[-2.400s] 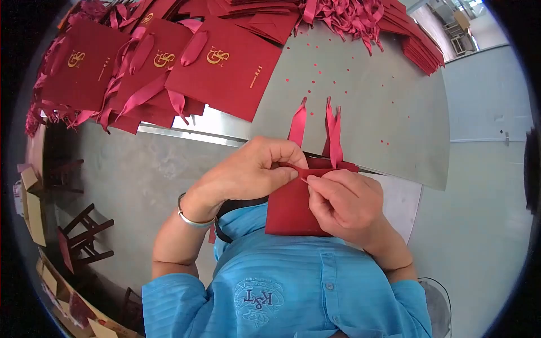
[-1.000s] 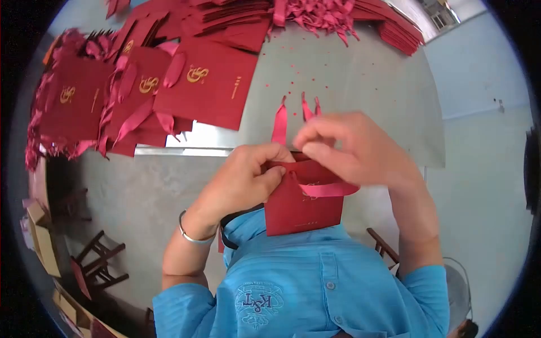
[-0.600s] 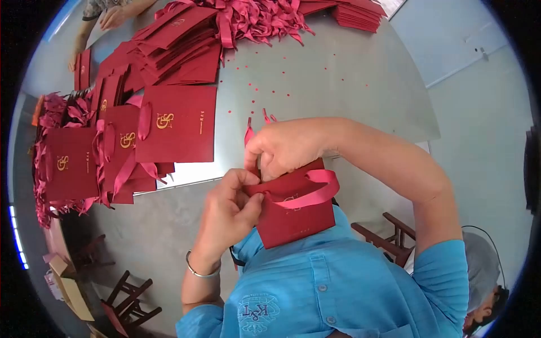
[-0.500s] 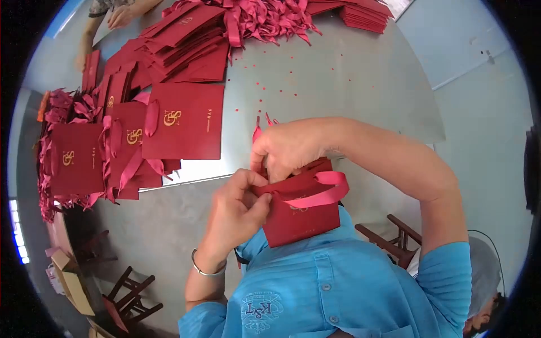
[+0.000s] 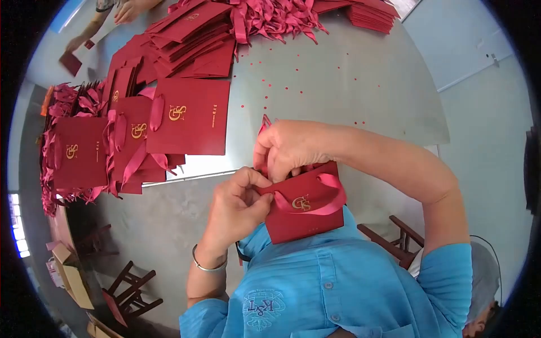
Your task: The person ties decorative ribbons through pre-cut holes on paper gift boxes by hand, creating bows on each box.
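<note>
A dark red paper gift bag [image 5: 304, 225] with a gold logo is held against the front of my blue shirt. Its pink ribbon handle [image 5: 321, 209] hangs in a loop across the front panel. My left hand [image 5: 242, 203] pinches the bag's top edge at its left corner, near a ribbon hole. Over the bag's opening bends my right hand [image 5: 284, 149], fingers closed on a second pink ribbon [image 5: 265, 121] whose ends stick up past the knuckles. Its fingertips are partly hidden behind the bag's rim.
Finished-looking red bags with ribbons [image 5: 189, 115] lie at the table's left edge. Behind them are stacked bags [image 5: 194, 42] and a heap of pink ribbons [image 5: 276, 19]. Small red dots dot the table [image 5: 394, 101]. A co-worker's hand [image 5: 73, 44] is at the far left. Wooden stools [image 5: 132, 293] stand below.
The ribbon loop on the bag's front has dropped lower, uncovering the gold logo. My hands stay near the rim. The co-worker's hand has moved left with a small dark red piece.
</note>
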Motion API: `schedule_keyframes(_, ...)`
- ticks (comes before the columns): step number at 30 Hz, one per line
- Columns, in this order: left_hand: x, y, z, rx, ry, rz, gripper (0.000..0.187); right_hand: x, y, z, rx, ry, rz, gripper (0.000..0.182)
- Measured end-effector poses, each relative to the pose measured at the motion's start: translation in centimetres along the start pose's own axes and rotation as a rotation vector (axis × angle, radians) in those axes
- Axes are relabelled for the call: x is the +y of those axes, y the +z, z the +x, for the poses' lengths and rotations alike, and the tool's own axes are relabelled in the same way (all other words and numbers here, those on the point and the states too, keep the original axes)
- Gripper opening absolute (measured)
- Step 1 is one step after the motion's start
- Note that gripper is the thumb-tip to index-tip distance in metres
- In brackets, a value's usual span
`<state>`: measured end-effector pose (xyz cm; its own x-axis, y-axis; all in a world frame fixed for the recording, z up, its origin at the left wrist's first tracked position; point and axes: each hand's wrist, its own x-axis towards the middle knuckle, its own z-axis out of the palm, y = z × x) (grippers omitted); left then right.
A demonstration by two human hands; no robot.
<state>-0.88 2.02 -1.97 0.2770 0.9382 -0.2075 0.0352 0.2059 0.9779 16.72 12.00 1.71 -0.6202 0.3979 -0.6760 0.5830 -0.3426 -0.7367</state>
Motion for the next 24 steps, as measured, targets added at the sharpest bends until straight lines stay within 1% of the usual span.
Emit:
schedule_keyframes(2, 0.1, 0.0, 0.1, 0.016, -0.008, -0.020, 0.014, 0.5, 0.1, 0.1, 0.053, -0.100, 0.014, 0.034)
schedule_keyframes(3, 0.0, -0.2, 0.0, 0.001, -0.003, -0.016, 0.014, 1.0, 0.0, 0.5, 0.057, -0.100, 0.016, 0.034)
schedule_keyframes(5, 0.0, -0.4, -0.2, -0.017, 0.002, -0.013, 0.014, 1.8, -0.3, 1.3, 0.271, -0.332, -0.178, 0.027)
schedule_keyframes(6, 0.0, -0.5, -0.4, -0.055, 0.021, 0.011, 0.015, 2.0, -0.3, 1.3, 0.275, -0.333, -0.174, 0.027)
schedule_keyframes(7, 0.0, -0.6, -0.5, -0.089, 0.041, 0.034, 0.016, 2.0, -0.3, 1.3, 0.350, -0.381, -0.122, 0.024)
schedule_keyframes(8, 0.0, -0.5, -0.4, -0.085, 0.042, 0.034, 0.016, 2.0, -0.4, 1.3, 0.421, -0.429, -0.074, 0.021)
schedule_keyframes(9, -0.2, -0.4, -0.3, -0.059, 0.036, 0.044, 0.017, 2.1, -0.5, 1.4, 0.421, -0.429, -0.075, 0.021)
schedule_keyframes(11, -0.2, -0.3, -0.1, -0.035, 0.032, 0.058, 0.018, 2.4, -0.6, 2.0, 0.593, -0.614, -0.144, 0.015)
schedule_keyframes(12, -0.3, -0.3, -0.2, -0.039, 0.036, 0.080, 0.019, 2.5, -0.7, 2.5, 0.593, -0.616, -0.143, 0.015)
schedule_keyframes(14, -0.5, -0.3, -0.3, -0.042, 0.038, 0.105, 0.020, 2.8, -1.2, 3.5, 0.851, -0.678, -0.277, 0.011)
schedule_keyframes(15, -0.5, -0.3, -0.3, -0.045, 0.051, 0.118, 0.020, 2.9, -1.5, 3.8, 0.852, -0.681, -0.275, 0.011)
schedule_keyframes(17, -0.4, -0.4, -0.3, -0.043, 0.063, 0.132, 0.020, 3.1, -1.9, 4.3, 0.991, -0.697, -0.333, 0.010)
schedule_keyframes(21, 0.0, -0.3, 0.0, -0.023, 0.011, 0.132, 0.020, 3.4, -1.8, 4.7, 1.004, -0.713, -0.386, 0.011)
schedule_keyframes(23, 0.0, -0.3, 0.0, -0.023, -0.019, 0.116, 0.020, 3.5, -1.9, 4.6, 0.965, -0.708, -0.278, 0.011)
schedule_keyframes(24, -0.2, -0.3, -0.1, -0.003, -0.012, 0.157, 0.022, 3.5, -1.9, 4.4, 0.962, -0.709, -0.278, 0.011)
